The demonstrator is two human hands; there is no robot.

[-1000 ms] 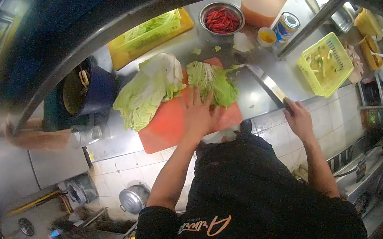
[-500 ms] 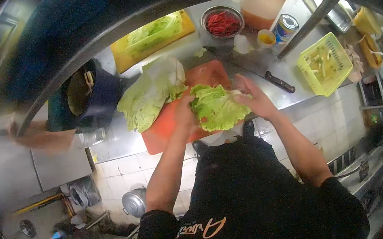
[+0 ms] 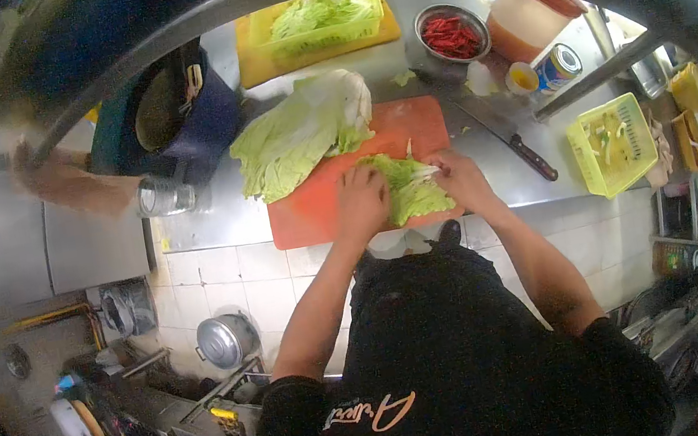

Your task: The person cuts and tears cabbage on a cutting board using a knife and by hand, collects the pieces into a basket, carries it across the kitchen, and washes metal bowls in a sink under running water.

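A green napa cabbage leaf lies low over the orange-red cutting board, between my two hands. My left hand has its fingers curled over the leaf's left side. At the leaf's right end, my right hand pinches the pale stem part. Larger napa cabbage leaves rest across the board's left rear corner and the steel counter. To the right of the board lies a knife with a dark handle, its blade pointing toward the back.
At the back, a yellow-green basket of cut cabbage stands on a yellow board. Red chilies fill a metal bowl. A can and a yellow basket are on the right. A glass jar lies left.
The leaf, held raised and spread between both hands before, is now lower and more gathered at the board. My left hand has curled over it. The camera view has shifted.
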